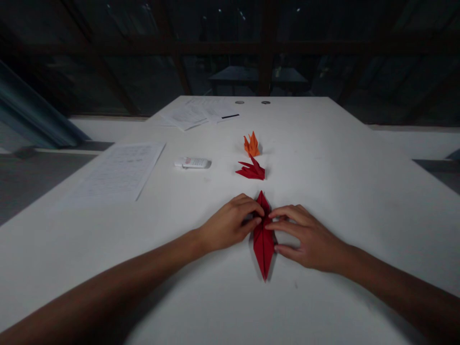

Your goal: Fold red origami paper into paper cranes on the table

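A long, diamond-shaped piece of red folded paper (pixel 263 244) lies on the white table, with a crease down its middle and pointed far and near ends. My left hand (pixel 233 221) pinches at its upper middle, thumb and index fingertips close together on the paper. From the other side, my right hand (pixel 302 235) reaches in with fingers spread. Two of its fingertips touch the paper near the centre crease, and its thumb is by the right edge. The fingertips hide a small part of the folds. Just beyond stands a red paper crane (pixel 253 170).
Behind the red crane is an orange paper crane (pixel 252 144). A white correction-tape-like item (pixel 193 163) lies to the left. Printed sheets (pixel 118 172) cover the left side, and more papers (pixel 190 114) with a black pen-like stick (pixel 230 116) lie at the far edge.
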`<control>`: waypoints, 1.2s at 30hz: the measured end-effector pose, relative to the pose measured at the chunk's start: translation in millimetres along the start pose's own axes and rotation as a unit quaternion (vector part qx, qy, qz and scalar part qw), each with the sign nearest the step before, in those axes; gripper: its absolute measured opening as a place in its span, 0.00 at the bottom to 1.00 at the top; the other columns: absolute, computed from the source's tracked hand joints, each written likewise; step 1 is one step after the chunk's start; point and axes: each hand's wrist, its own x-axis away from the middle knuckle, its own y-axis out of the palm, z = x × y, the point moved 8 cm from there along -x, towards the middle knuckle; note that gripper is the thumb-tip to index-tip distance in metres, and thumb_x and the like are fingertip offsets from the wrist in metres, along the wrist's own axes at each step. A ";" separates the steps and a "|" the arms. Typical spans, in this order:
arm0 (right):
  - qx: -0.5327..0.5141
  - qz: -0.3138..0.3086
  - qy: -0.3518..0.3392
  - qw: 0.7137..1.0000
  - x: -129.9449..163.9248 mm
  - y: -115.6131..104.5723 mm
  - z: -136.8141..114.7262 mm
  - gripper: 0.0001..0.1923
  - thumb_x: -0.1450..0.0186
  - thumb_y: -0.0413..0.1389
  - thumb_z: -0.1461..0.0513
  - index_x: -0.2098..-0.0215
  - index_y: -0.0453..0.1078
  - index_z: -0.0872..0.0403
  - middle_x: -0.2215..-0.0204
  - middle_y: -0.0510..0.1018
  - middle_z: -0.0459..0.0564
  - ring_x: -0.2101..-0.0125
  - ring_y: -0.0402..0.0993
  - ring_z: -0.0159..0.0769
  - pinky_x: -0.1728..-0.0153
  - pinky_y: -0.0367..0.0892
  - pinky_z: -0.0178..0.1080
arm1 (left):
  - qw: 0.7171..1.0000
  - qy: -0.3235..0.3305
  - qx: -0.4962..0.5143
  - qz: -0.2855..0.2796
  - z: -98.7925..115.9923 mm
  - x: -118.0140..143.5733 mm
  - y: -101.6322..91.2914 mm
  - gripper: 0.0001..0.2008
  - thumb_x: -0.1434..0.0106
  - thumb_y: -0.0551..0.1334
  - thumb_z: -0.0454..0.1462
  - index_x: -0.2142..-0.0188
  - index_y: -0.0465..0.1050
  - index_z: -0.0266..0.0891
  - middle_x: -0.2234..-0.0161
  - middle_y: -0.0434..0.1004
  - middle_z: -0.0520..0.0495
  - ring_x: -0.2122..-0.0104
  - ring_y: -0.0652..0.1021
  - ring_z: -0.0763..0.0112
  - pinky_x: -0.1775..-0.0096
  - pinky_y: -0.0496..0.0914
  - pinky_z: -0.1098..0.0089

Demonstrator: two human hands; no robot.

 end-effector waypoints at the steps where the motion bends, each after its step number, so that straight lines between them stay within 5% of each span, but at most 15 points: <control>1: 0.006 0.003 -0.008 1.000 0.3 -0.1 -1.5 0.19 0.35 0.63 0.62 0.46 0.74 0.50 0.46 0.75 0.55 0.51 0.73 0.45 0.49 0.67 0.52 | 1.000 0.000 0.003 0.001 -0.4 0.1 -0.4 0.08 0.30 0.58 0.32 0.54 0.73 0.41 0.57 0.78 0.47 0.53 0.74 0.64 0.48 0.70 0.62; 8: 0.029 0.023 -0.035 0.999 -0.7 -0.5 -5.2 0.10 0.29 0.57 0.62 0.51 0.76 0.50 0.51 0.79 0.53 0.55 0.75 0.43 0.52 0.67 0.50 | 1.000 0.013 0.011 -0.021 3.6 0.5 -1.4 0.18 0.37 0.56 0.25 0.51 0.72 0.42 0.55 0.79 0.47 0.52 0.75 0.63 0.46 0.69 0.60; 19: -0.074 0.035 0.038 0.996 -5.3 -3.4 11.6 0.07 0.28 0.56 0.65 0.57 0.74 0.49 0.60 0.82 0.48 0.58 0.76 0.41 0.53 0.67 0.47 | 0.996 0.045 -0.034 -0.068 15.2 5.6 0.9 0.17 0.43 0.67 0.34 0.53 0.72 0.42 0.50 0.77 0.45 0.50 0.74 0.57 0.44 0.65 0.57; 29: -0.134 0.019 0.034 0.990 -2.9 -8.4 8.1 0.30 0.46 0.50 0.77 0.50 0.72 0.48 0.51 0.79 0.50 0.49 0.74 0.44 0.45 0.66 0.51 | 0.996 0.052 -0.031 -0.065 12.6 5.6 3.7 0.11 0.32 0.64 0.44 0.53 0.75 0.44 0.49 0.77 0.44 0.47 0.74 0.59 0.42 0.64 0.58; 36: -0.201 0.091 0.148 0.964 -7.9 -6.2 16.7 0.08 0.34 0.58 0.65 0.57 0.73 0.48 0.59 0.80 0.49 0.57 0.76 0.41 0.52 0.71 0.45 | 0.999 0.029 0.012 -0.006 10.5 3.1 1.5 0.11 0.32 0.65 0.42 0.53 0.74 0.43 0.46 0.73 0.41 0.45 0.73 0.59 0.42 0.69 0.58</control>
